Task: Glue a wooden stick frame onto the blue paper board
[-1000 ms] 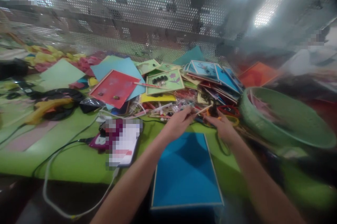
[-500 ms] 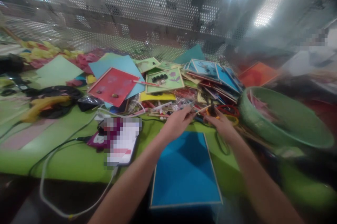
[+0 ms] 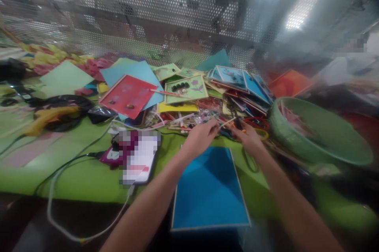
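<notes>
Between the fingertips of my left hand (image 3: 200,138), which is closed, a thin pale wooden stick (image 3: 227,123) points to the right. My right hand (image 3: 249,138) is closed around a small dark pair of pliers or cutters (image 3: 238,123) with orange on the handle. The stick's right end meets the tool's dark part; whether the jaws bite on it is too blurred to tell. Below both hands lies a blue board (image 3: 210,192) edged with thin pale strips at the sides and front. Shadows of my hands fall across its far half.
A phone (image 3: 139,161) with a white cable lies left of my forearm. Farther left is a yellow glue gun (image 3: 53,117). A green basin (image 3: 322,133) stands at right. Behind my hands are piled framed cards, a red card (image 3: 127,96) and loose sticks.
The stick and the tool have shifted slightly, and the stick's right end now sits against the tool. Both hands stay in nearly the same place; the view has moved a little.
</notes>
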Available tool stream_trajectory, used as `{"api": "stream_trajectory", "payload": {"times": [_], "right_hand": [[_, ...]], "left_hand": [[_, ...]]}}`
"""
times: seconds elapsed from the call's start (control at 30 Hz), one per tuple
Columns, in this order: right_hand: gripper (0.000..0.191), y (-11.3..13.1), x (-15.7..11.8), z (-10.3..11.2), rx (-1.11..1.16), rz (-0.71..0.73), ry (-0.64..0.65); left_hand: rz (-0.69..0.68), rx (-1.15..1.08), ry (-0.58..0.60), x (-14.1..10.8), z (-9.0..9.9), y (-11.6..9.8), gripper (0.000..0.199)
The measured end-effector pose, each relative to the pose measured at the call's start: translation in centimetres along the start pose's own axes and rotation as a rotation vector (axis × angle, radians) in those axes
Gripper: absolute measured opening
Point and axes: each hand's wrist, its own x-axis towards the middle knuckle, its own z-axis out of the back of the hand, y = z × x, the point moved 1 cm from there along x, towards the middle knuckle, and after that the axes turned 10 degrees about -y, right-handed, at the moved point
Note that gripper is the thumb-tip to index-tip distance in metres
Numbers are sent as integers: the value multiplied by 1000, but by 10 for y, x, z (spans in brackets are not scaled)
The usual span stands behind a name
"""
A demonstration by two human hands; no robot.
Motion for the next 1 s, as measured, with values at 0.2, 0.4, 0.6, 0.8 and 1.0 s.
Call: {"api": "stream_trajectory", "payload": {"times": [0.2,0.4,0.6,0.8,1.0], "right_hand": [[43,7,0,1,-98,32,-25],[37,0,4,-1,-208,58,-121],[34,-4,8,2,-246,58,-158],[46,-6,12,0,-80,-19,-7],[43,0,8,-1,110,-76,131]], "left_hand": [[25,23,1,0,-2,0,21],[43,34,-4,1,0,2,19],[51,45,-2,3,2,3,17],[50,47,17,4,3,5,20],[61,26,56,6,1,9,24]]}}
